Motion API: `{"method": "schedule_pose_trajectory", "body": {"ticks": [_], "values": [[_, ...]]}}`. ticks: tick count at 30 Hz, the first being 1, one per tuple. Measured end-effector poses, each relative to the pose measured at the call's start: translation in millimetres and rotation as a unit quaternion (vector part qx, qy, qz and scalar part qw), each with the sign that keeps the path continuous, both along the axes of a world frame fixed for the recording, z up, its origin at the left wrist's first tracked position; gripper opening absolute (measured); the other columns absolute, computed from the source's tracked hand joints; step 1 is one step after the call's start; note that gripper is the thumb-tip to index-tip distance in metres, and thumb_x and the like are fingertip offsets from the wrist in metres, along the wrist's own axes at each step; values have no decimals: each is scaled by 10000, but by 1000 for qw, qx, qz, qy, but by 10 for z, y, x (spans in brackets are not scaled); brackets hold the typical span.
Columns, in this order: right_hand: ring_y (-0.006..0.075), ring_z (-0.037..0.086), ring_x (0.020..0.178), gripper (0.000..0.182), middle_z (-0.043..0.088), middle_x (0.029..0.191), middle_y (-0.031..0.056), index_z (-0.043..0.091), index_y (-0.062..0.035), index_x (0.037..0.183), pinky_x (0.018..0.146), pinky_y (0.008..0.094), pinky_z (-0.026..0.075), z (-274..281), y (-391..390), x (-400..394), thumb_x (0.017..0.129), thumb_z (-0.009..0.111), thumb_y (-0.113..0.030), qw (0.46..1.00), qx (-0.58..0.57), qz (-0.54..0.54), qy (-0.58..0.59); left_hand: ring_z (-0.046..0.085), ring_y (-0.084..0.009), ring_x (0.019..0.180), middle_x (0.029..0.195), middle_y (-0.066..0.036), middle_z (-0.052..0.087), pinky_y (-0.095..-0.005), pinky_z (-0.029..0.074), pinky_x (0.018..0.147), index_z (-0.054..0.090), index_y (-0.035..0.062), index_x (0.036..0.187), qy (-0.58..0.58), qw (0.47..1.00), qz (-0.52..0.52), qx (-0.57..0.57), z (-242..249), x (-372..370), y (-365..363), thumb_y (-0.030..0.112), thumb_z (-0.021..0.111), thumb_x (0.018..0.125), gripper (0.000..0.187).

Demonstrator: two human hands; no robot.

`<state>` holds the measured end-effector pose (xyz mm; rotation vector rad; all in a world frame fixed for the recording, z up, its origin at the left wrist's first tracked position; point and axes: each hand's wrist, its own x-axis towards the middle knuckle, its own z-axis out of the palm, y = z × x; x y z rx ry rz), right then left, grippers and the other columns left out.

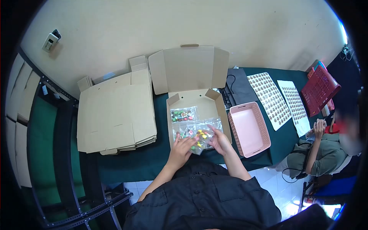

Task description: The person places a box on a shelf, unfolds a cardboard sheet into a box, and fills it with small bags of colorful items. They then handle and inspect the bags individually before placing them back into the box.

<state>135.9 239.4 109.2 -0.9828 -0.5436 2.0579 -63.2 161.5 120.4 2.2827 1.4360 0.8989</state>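
Observation:
An open cardboard box (198,96) stands in front of me with its lid raised toward the wall. Inside it, at the left, lies a clear bag of green, red and dark pieces (184,115). More clear bags lie below it, partly covered by my hands. Between my hands, over the box's front edge, is a clear bag with yellow and green pieces (200,141). My right hand (220,142) grips that bag's right side. My left hand (181,148) touches its left side, fingers spread.
Flattened cardboard boxes (111,111) are stacked at the left. An empty pink basket (251,130) is right of the box. Sticker sheets (270,99) lie farther right, beside a dark red basket (320,90). Another person (326,153) sits at the far right.

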Motion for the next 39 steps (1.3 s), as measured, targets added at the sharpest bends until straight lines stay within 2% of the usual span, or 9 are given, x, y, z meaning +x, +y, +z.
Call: {"method": "schedule_pose_trajectory", "body": {"ticks": [2,4,10,15,17,20,23,32,39], "values": [[245,525,1063,500,479,1219,166,316,-33,1308,864,356,456,23,-34,-52,933,370,-361,997,22,43,-57,541,-281,1042,1113,-105,575,-474,357,946,508,94,1179,-71,997,31,-18,15,-18,2,85,597,783,406],[202,515,1051,590,472,1232,146,300,-42,1324,891,336,421,-18,-52,-105,910,386,-453,964,136,7,-230,619,-205,859,987,-121,624,-391,451,824,543,50,1107,-304,927,99,-195,90,-34,8,169,547,855,278],[143,559,932,442,582,1059,85,472,9,1173,886,291,411,-20,18,18,824,624,-217,944,195,152,-220,569,-72,769,879,-59,625,-217,440,612,571,3,1011,-471,826,111,-290,-394,-234,73,345,474,908,370],[136,559,981,327,588,1035,71,514,-15,1111,876,303,447,-173,-82,-98,831,610,-153,980,79,147,-108,578,-126,881,1034,-55,575,-224,464,660,356,37,1251,-689,661,55,-293,-22,-230,110,158,593,841,489],[150,559,993,296,577,1060,73,517,-15,1110,866,309,465,-272,-145,-218,846,582,-133,993,-15,83,80,567,-136,916,1057,-61,561,-242,464,711,350,39,1254,-699,664,28,-265,19,-166,121,139,604,830,504],[158,556,1000,290,567,1081,76,519,-17,1113,848,302,469,-183,-294,-403,854,571,-138,990,-19,127,56,536,-160,992,1096,-72,527,-284,448,833,378,33,1231,-659,700,54,-269,-174,-104,111,102,628,809,496],[174,576,972,284,583,1058,78,529,-22,1103,818,290,475,-192,-388,-472,850,579,-144,986,-23,162,45,565,-174,954,1062,-65,544,-309,485,803,448,36,1167,-689,657,139,-271,-245,4,157,109,599,834,373],[171,594,930,276,606,1011,79,534,-17,1098,805,294,485,-332,-320,-463,861,566,-154,994,-9,103,35,483,-183,1082,1206,-75,446,-331,413,904,346,48,1261,-700,643,102,-295,-299,11,126,78,555,856,457],[131,608,739,298,625,917,93,528,25,1113,617,229,488,-683,570,-2,857,558,-123,876,332,-91,-339,204,-228,1320,1408,-142,232,-318,267,1021,189,43,1363,-606,725,108,-308,-610,-102,140,-6,516,845,614]]}}
